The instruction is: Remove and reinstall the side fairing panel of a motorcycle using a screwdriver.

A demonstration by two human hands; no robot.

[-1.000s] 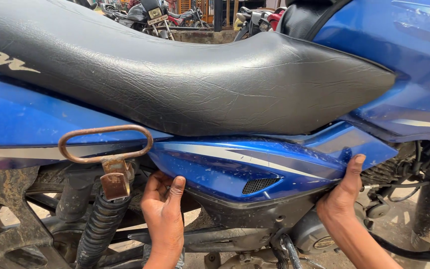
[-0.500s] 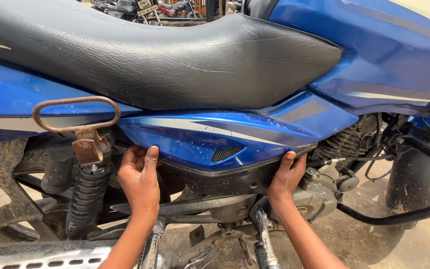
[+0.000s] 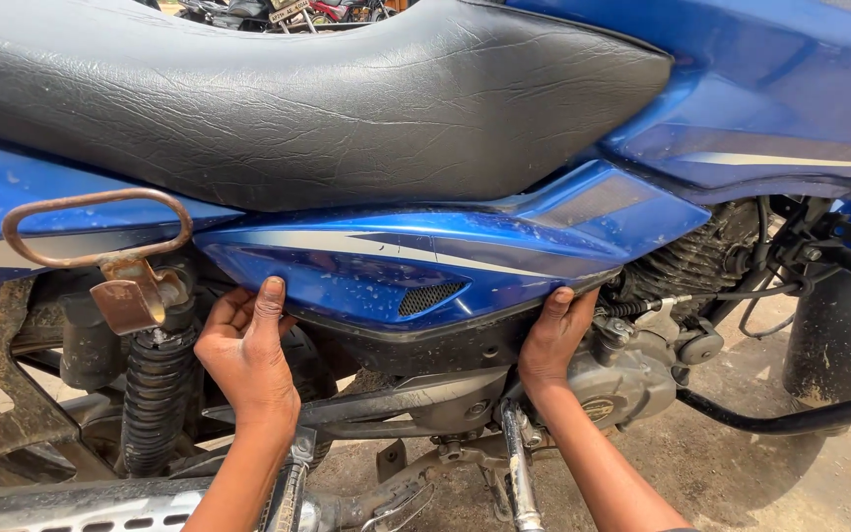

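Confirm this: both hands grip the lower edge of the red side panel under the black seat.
Not quite: the side panel is blue, not red, as the head view shows. The left hand and right hand do grip its lower edge, under the black seat.

right hand (image 3: 554, 340) slid rearward along the blue side panel (image 3: 445, 261).

The left hand (image 3: 246, 357) hides its fingertips behind the rear lower edge of the blue side panel (image 3: 445, 261), and the right hand (image 3: 554, 340) does likewise at the front (only the thumb shows). The black seat (image 3: 297, 99), fuel tank (image 3: 770, 89) and chrome exhaust (image 3: 61, 504) run off frame.
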